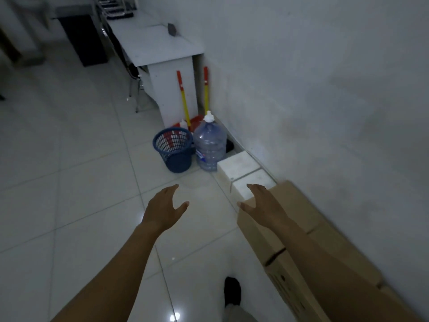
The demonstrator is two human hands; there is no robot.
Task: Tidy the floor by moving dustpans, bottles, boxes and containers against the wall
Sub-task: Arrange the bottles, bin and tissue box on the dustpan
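Fingers (pixel 173 190) of left hand (pixel 162 208) spread wide, empty, above bare floor tile; right hand (pixel 262 203) likewise open, hovering over end of cardboard box (pixel 299 226) lying against wall (pixel 325 89). White boxes (pixel 239 168) beyond, then water bottle (pixel 209 145), blue basket (pixel 174 149), dustpans (pixel 197 119) beside desk (pixel 167 47).

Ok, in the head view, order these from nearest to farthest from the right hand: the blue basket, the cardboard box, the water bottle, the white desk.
1. cardboard box: directly under the right hand, along the wall.
2. water bottle: ahead, slightly left, past the white boxes.
3. blue basket: left of the bottle, nearly as close.
4. white desk: farthest, beyond both.
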